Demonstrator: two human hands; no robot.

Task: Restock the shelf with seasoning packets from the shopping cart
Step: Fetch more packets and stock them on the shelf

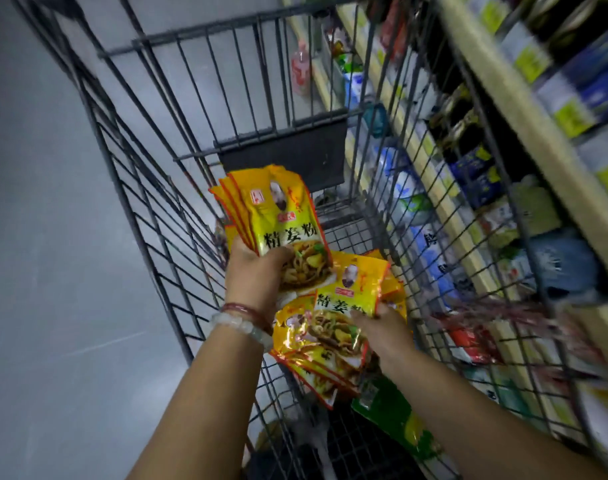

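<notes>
We hold a fanned stack of yellow seasoning packets (pixel 278 216) upright in our left hand (pixel 257 271), thumb curled over the bottom edge of the front one; we judge this grip keeps them squared and face-forward so they can go onto the shelf as one bundle. Toward four o'clock from that stack, our right hand (pixel 382 327) pinches the lower edge of another packet (pixel 347 299), lifting it off the loose pile (pixel 316 362) lying in the shopping cart (pixel 177 216), probably to add it to the left-hand stack. The shelf (pixel 524 133) runs along the cart's three o'clock side, close enough that we need only turn.

The packets are glossy yellow foil with red borders, bold black characters, a small portrait near the top and a picture of a cooked dish below. They crinkle and catch the light, so they look slippery and limp.
</notes>
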